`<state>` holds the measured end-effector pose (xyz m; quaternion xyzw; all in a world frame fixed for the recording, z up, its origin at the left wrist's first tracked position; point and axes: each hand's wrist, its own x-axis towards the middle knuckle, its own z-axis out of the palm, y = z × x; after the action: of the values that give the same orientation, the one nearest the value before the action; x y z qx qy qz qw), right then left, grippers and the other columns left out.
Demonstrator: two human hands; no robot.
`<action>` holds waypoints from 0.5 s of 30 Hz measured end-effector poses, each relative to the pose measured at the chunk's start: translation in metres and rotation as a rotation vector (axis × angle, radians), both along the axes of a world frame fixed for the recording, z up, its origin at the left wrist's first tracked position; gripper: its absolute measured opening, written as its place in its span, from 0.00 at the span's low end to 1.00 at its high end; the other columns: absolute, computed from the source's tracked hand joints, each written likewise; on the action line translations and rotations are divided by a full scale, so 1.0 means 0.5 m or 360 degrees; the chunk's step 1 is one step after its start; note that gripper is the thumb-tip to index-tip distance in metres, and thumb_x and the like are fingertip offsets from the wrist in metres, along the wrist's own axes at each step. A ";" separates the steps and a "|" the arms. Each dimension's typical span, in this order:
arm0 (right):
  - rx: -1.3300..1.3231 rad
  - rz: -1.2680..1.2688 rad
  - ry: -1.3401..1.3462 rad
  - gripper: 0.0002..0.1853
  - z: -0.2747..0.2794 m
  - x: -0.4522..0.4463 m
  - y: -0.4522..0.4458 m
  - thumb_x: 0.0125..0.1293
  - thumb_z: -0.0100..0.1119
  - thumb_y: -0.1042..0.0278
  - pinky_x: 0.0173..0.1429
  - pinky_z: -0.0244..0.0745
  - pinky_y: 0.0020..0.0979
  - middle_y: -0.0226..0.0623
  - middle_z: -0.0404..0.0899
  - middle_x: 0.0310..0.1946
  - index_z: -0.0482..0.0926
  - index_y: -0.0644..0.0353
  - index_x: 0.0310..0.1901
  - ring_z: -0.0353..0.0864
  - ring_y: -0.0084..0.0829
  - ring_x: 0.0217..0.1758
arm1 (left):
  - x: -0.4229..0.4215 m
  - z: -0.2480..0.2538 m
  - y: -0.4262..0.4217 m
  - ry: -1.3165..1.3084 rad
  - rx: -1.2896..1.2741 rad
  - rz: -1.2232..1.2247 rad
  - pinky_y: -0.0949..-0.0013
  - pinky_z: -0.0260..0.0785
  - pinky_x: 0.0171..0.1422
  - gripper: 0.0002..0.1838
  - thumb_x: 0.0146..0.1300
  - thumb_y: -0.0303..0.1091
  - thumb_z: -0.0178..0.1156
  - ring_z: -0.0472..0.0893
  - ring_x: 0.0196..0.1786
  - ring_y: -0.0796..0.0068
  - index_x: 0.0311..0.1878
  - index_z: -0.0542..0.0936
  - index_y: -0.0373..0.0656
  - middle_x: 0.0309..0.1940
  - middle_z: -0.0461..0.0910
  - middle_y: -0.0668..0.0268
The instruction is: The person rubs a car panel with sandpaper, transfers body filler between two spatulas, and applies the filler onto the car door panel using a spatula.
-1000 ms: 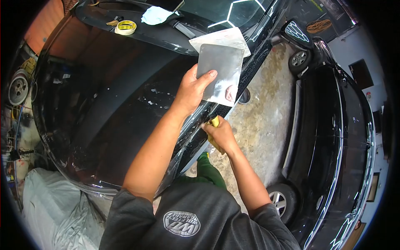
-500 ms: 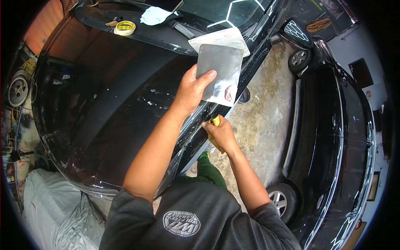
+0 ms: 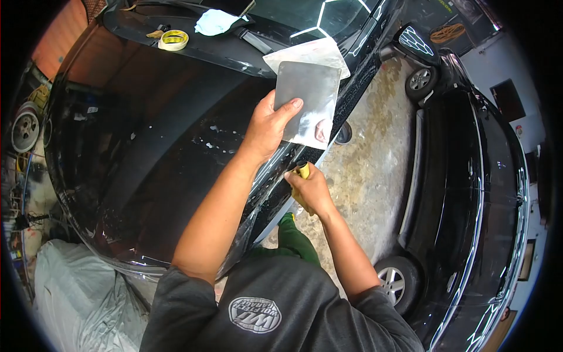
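Note:
My left hand (image 3: 267,128) grips a flat grey metal plate (image 3: 308,88), thumb across its face and fingers hidden beneath. The plate's lower part is shiny and reflects light. Just behind its far edge shows a paler flat sheet (image 3: 325,50); how it is supported I cannot tell. Lower and to the right, my right hand (image 3: 311,189) is closed round a rolled yellow piece (image 3: 304,170) with a dark open end, close beside the black car's fender. Below both forearms lies the car's black hood (image 3: 170,141), dotted with white flecks.
A yellow tape roll (image 3: 173,40) and a light blue cloth (image 3: 214,22) rest near the windshield base. Another black car (image 3: 446,176) stands across the concrete floor (image 3: 369,158) on the right. At lower left is a grey cover (image 3: 79,293).

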<state>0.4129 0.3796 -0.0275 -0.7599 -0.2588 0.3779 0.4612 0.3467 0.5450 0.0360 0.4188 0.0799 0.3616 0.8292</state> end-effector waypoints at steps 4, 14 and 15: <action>-0.0021 0.0071 -0.0039 0.10 -0.015 -0.015 -0.008 0.65 0.69 0.67 0.32 0.70 0.28 0.27 0.76 0.26 0.76 0.61 0.36 0.71 0.19 0.27 | 0.000 0.003 -0.002 0.0003 0.0003 0.0005 0.70 0.73 0.60 0.17 0.72 0.31 0.61 0.81 0.52 0.78 0.60 0.77 0.35 0.51 0.82 0.64; 0.0045 0.0013 0.0023 0.11 -0.021 0.001 -0.011 0.64 0.71 0.67 0.33 0.70 0.27 0.26 0.76 0.26 0.76 0.60 0.36 0.70 0.18 0.28 | 0.003 -0.002 -0.001 0.0034 0.0057 0.0029 0.71 0.72 0.60 0.17 0.72 0.30 0.61 0.81 0.52 0.79 0.60 0.77 0.35 0.51 0.82 0.64; 0.0070 -0.0021 0.0067 0.11 -0.022 0.005 -0.010 0.65 0.70 0.67 0.33 0.70 0.27 0.26 0.76 0.26 0.76 0.60 0.36 0.70 0.18 0.29 | 0.003 -0.002 -0.001 0.0034 0.0051 0.0018 0.71 0.72 0.60 0.17 0.72 0.30 0.61 0.80 0.52 0.79 0.60 0.77 0.35 0.51 0.82 0.64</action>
<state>0.4154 0.3748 -0.0383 -0.7432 -0.2523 0.3852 0.4855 0.3481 0.5444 0.0348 0.4353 0.0854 0.3629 0.8194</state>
